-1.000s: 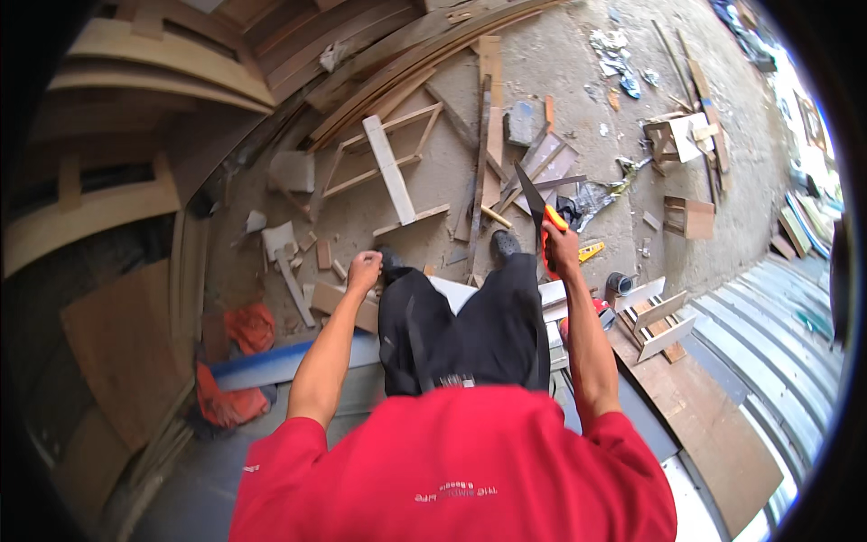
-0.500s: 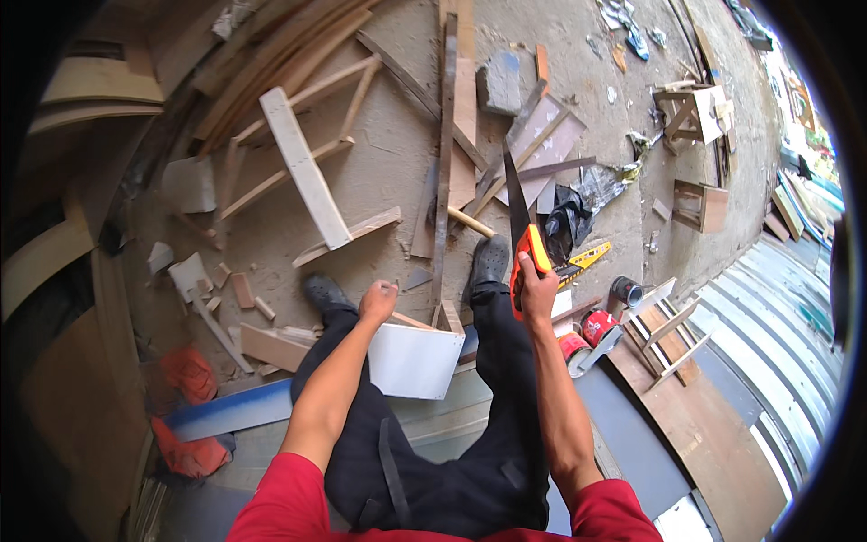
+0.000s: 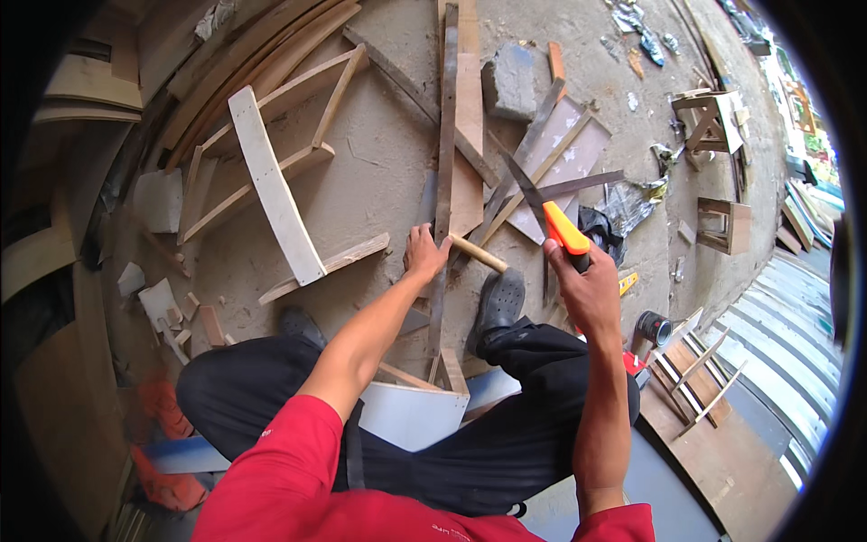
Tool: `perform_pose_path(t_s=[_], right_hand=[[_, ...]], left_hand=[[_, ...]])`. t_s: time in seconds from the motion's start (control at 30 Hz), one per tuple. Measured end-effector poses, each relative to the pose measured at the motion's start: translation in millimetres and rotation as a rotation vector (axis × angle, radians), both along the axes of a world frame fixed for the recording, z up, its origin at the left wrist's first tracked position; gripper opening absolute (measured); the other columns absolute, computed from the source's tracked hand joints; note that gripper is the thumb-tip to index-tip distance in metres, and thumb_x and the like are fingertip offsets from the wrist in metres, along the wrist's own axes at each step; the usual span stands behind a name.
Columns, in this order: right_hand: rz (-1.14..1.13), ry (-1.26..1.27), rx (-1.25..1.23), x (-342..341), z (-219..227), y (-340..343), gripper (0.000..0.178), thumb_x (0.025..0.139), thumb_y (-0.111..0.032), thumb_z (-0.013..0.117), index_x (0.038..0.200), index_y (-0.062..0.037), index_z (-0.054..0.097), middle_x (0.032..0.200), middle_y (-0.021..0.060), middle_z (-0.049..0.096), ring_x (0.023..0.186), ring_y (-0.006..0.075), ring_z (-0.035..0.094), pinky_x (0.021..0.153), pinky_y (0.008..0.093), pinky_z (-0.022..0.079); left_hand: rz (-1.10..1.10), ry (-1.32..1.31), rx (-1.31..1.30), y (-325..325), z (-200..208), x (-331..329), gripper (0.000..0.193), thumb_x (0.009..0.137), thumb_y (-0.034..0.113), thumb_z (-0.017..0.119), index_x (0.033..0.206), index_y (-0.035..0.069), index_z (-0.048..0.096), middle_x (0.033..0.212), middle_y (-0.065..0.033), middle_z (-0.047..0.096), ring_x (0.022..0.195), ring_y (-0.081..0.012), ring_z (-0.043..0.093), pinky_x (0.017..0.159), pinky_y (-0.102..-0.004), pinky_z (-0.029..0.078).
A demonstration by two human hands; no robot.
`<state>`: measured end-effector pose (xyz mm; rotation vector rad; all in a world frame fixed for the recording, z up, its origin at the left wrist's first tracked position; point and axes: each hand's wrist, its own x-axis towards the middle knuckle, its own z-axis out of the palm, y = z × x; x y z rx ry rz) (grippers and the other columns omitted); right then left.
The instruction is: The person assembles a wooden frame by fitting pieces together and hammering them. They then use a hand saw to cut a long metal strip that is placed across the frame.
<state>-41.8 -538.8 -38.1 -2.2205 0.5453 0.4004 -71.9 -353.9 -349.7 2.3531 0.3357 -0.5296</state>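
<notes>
My right hand (image 3: 585, 294) is closed round the black and orange-yellow handle of a handsaw (image 3: 564, 228). The saw's dark blade points up and to the left, above pieces of wood on the ground. My left hand (image 3: 424, 251) lies over a long, narrow wooden strip (image 3: 445, 135), fingers at its left edge and thumb toward its right; how firm the grip is does not show. Beside that thumb is the end of a pale round wooden handle (image 3: 480, 254). The strip's lower end reaches a white-faced wooden box (image 3: 411, 415) between my legs.
A pale wooden frame (image 3: 271, 181) lies left. A concrete block (image 3: 510, 83), boards (image 3: 555, 144) and black plastic (image 3: 601, 230) lie ahead. At right are an open can (image 3: 653, 327), small wooden stools (image 3: 722, 226) and corrugated metal sheet (image 3: 768, 316). Orange cloth (image 3: 167, 479) lies lower left.
My left hand has moved forward and right, from above the white box to the wooden strip. My right hand has lifted the saw and shifted right. My knees have spread apart.
</notes>
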Motion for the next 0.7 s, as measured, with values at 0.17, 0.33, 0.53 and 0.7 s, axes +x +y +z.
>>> perform_pose_path(t_s=[0.17, 0.33, 0.53, 0.7], right_hand=[[0.127, -0.211, -0.074, -16.8, 29.2, 9.1, 0.032, 0.087, -0.028, 0.069, 0.089, 0.0033, 0.063, 0.061, 0.0139, 0.058, 0.054, 0.0137, 0.05, 0.056, 0.0324, 0.044], [0.16, -0.365, -0.112, -45.7, 42.8, 28.3, 0.03, 0.087, -0.028, 0.068, 0.086, 0.0022, 0.062, 0.066, 0.0199, 0.06, 0.055, 0.0282, 0.058, 0.057, 0.0347, 0.045], [0.171, -0.379, -0.084, -60.7, 60.0, 64.6, 0.029, 0.087, -0.027, 0.068, 0.088, 0.0016, 0.063, 0.066, 0.0163, 0.061, 0.058, 0.0205, 0.058, 0.06, 0.0329, 0.046], [0.221, -0.391, 0.025, -74.1, 32.2, 76.7, 0.029, 0.088, -0.026, 0.067, 0.094, 0.0025, 0.063, 0.064, 0.0096, 0.056, 0.061, 0.011, 0.049, 0.06, 0.0289, 0.043]], left_hand=[[-0.076, 0.07, 0.04, -13.1, -3.9, 9.7, 0.056, 0.082, 0.04, 0.067, 0.119, 0.004, 0.045, 0.121, -0.0184, 0.048, 0.11, -0.0389, 0.054, 0.09, -0.05, 0.046], [0.073, -0.047, 0.03, -4.5, -6.2, 5.3, 0.057, 0.081, 0.04, 0.065, 0.121, 0.004, 0.045, 0.12, -0.0177, 0.048, 0.113, -0.0385, 0.049, 0.093, -0.0488, 0.043], [0.232, -0.439, 0.173, 93.1, 20.6, 12.2, 0.05, 0.08, 0.033, 0.067, 0.12, 0.009, 0.05, 0.121, -0.0131, 0.048, 0.113, -0.0308, 0.048, 0.091, -0.0439, 0.042], [0.489, -0.578, 0.322, 191.2, 36.6, 32.7, 0.066, 0.075, 0.039, 0.072, 0.127, 0.009, 0.043, 0.125, -0.0126, 0.047, 0.117, -0.0314, 0.046, 0.092, -0.0459, 0.04]])
